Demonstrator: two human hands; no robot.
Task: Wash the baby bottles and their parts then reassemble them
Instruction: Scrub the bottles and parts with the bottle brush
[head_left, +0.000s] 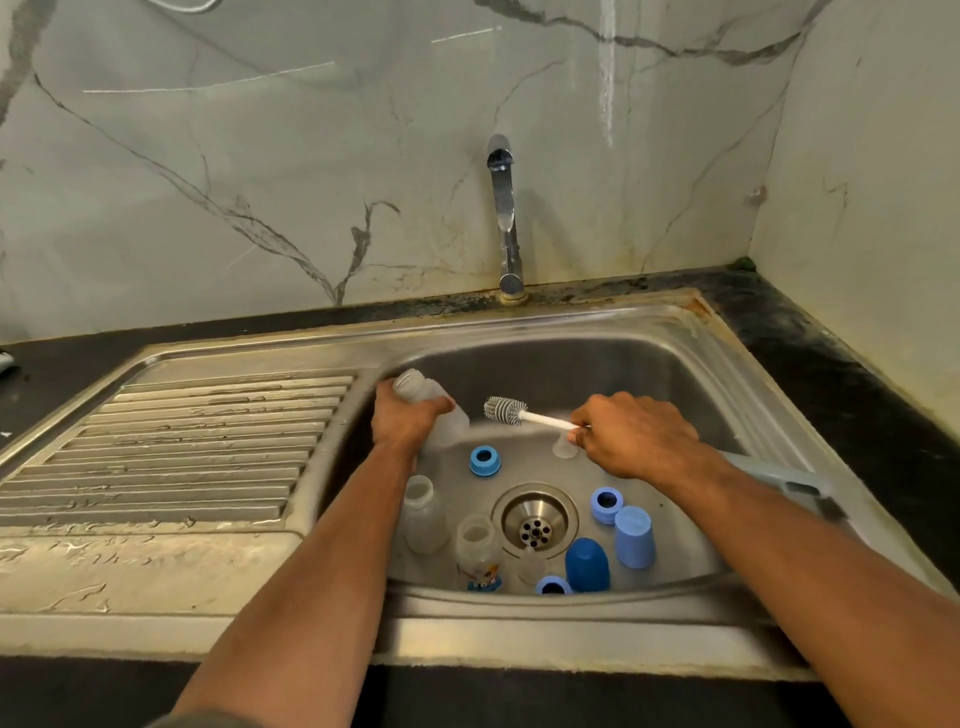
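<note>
sink (623, 332) wash stn, both hands over basin.
l hand (408, 423) grip round clear bottle (434, 410), tilted; r hand (636, 436) grip holds brush (506, 410); 2 bottles (423, 514), blue caps (587, 564) in basin.

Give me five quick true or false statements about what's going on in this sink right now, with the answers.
1. The left hand grips a clear bottle. True.
2. The right hand holds a sponge. False: it holds a bottle brush.
3. Water runs from the tap. False: no stream is visible.
4. Two more clear bottles stand in the sink. True.
5. The brush head is inside the held bottle. False: it is outside, beside it.
</note>
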